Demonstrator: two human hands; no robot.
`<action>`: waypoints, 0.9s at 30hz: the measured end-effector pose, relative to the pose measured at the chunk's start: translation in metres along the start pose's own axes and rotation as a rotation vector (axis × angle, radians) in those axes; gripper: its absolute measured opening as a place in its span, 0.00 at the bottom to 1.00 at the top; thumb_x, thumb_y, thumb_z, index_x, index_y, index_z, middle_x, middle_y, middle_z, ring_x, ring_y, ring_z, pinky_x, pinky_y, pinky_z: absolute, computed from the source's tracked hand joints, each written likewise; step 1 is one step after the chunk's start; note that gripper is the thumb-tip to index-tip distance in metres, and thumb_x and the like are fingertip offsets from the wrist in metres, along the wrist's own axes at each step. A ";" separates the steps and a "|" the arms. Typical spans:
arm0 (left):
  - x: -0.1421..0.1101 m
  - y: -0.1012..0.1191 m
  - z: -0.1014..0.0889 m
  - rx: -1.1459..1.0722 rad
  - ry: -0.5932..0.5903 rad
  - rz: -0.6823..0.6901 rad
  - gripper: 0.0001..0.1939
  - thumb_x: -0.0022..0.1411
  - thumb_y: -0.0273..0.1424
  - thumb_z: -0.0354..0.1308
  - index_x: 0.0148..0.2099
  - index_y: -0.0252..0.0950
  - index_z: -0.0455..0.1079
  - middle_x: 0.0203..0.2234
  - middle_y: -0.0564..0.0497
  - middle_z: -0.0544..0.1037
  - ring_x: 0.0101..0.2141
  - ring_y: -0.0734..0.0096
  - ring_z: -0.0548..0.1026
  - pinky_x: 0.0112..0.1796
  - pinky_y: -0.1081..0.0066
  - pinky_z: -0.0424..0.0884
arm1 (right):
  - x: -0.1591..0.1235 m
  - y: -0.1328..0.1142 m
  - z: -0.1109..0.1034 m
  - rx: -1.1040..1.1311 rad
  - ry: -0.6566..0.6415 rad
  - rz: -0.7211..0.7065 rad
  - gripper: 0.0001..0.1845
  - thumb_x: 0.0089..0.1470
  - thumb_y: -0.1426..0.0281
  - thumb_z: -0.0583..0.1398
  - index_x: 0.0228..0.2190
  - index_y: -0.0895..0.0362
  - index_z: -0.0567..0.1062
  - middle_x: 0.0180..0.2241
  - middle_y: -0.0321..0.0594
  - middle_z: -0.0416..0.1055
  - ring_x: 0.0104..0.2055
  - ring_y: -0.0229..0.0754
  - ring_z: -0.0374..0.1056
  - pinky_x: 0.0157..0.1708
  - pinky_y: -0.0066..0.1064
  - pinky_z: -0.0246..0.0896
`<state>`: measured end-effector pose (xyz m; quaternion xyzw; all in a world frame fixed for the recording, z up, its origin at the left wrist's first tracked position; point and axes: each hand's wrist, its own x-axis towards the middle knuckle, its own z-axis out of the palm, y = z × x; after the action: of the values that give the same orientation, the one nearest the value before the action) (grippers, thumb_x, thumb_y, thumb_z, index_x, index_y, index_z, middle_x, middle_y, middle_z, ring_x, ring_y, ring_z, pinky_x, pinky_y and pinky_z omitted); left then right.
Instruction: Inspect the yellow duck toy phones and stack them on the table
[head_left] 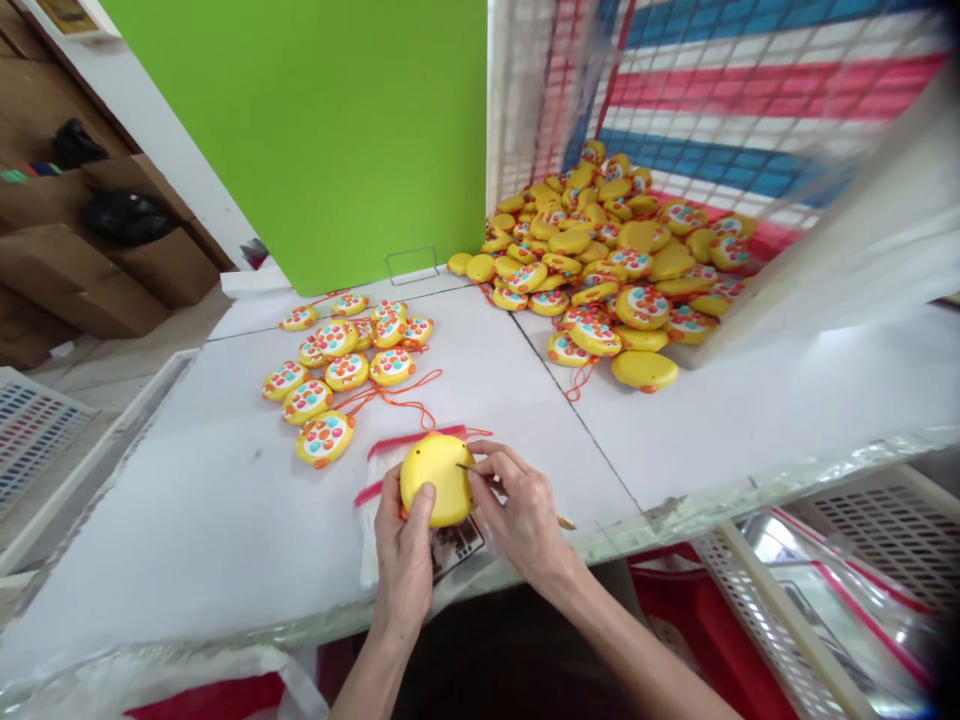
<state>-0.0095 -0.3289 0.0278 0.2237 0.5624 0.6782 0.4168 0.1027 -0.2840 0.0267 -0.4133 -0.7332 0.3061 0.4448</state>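
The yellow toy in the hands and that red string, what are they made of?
The yellow toy looks like smooth moulded plastic: its even colour and soft shine suggest that, though it could be a little rubbery. The red cord looks like thin woven or twisted thread, because it falls in loose, floppy curves, but the weave is too small to see.

The white tabletop point(187, 560) is made of joined boards with a dark seam point(577, 413) between them. A big heap of round yellow toys point(600, 260) lies at the far right, and a smaller loose group point(337, 365) with orange strings point(409, 395) lies to its left. A clear plastic bag point(373, 540) with a red strip point(412, 441) lies near the front edge, and a small wire stand point(412, 265) stands at the back.
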 end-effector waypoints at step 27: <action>0.004 0.001 -0.008 0.058 -0.049 0.019 0.17 0.55 0.39 0.57 0.45 0.37 0.65 0.31 0.52 0.72 0.29 0.72 0.71 0.28 0.76 0.68 | 0.001 0.000 -0.002 -0.018 -0.033 -0.070 0.06 0.52 0.76 0.54 0.25 0.56 0.67 0.42 0.45 0.71 0.32 0.37 0.70 0.28 0.26 0.63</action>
<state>-0.0179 -0.3307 0.0259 0.2578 0.5693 0.6598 0.4172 0.1043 -0.2829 0.0280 -0.3863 -0.7570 0.2907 0.4395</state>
